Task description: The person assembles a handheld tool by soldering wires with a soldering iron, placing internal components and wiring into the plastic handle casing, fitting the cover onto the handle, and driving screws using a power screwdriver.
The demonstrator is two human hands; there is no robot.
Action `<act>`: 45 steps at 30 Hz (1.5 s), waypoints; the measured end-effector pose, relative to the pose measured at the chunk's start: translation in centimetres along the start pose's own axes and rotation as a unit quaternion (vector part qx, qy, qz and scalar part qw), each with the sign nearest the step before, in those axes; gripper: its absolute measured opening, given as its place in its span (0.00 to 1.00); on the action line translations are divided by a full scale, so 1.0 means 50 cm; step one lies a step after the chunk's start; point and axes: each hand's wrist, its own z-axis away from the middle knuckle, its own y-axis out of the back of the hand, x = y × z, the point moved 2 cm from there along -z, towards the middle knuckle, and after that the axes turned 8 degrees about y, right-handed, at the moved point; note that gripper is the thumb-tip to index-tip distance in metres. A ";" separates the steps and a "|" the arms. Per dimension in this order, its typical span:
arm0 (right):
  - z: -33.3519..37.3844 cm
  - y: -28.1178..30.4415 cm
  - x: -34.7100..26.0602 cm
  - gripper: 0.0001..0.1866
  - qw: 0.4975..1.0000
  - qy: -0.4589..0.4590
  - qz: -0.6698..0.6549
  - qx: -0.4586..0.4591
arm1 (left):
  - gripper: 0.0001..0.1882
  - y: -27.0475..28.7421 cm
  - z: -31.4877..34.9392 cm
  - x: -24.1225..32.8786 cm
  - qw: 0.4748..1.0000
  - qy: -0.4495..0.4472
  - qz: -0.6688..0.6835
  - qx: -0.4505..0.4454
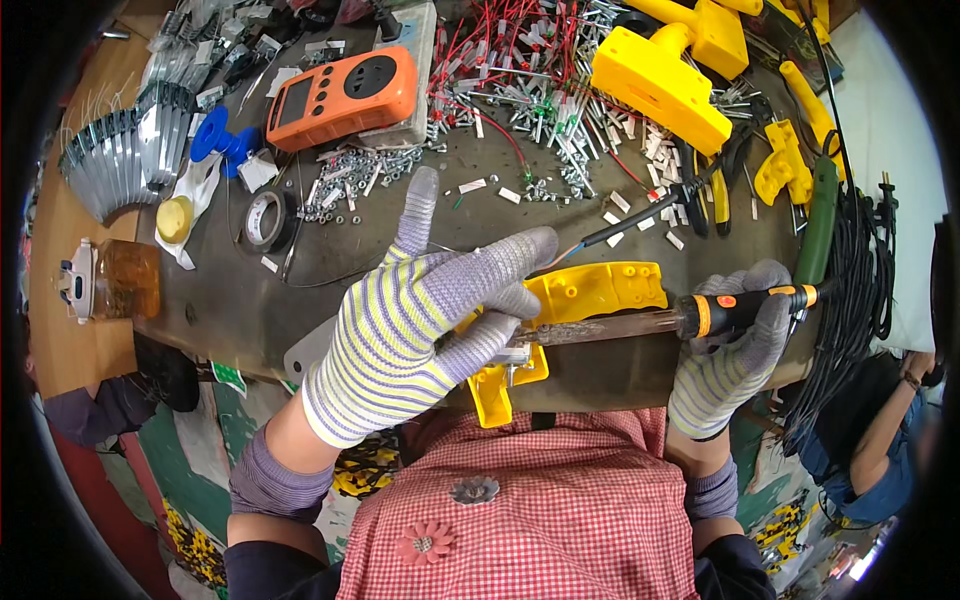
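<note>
- I see a dark, scuffed workbench; an orange meter lies far left
- a tape roll sits left; loose screws beside it
- red-wired parts lie far; yellow plastic housings far right
- an amber jar stands at the left edge

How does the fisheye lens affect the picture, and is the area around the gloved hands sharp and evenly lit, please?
In the head view, a black ring frames the picture, and the table edge bows near the rim. The left hand and the right hand holding the soldering iron look sharp. Light is soft and even, with a little shine on the orange meter; far corners are dim.
</note>
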 end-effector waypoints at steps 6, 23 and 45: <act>0.001 0.005 -0.004 0.19 1.000 -0.001 -0.003 -0.013 | 0.27 -0.005 0.001 -0.005 1.000 0.002 0.025 0.014; -0.021 0.017 0.008 0.16 0.993 -0.027 -0.091 -0.069 | 0.26 -0.012 0.007 -0.025 0.997 -0.037 0.063 0.014; -0.022 0.006 0.008 0.17 0.997 -0.012 -0.064 -0.040 | 0.20 -0.011 0.006 -0.019 1.000 -0.014 0.006 0.002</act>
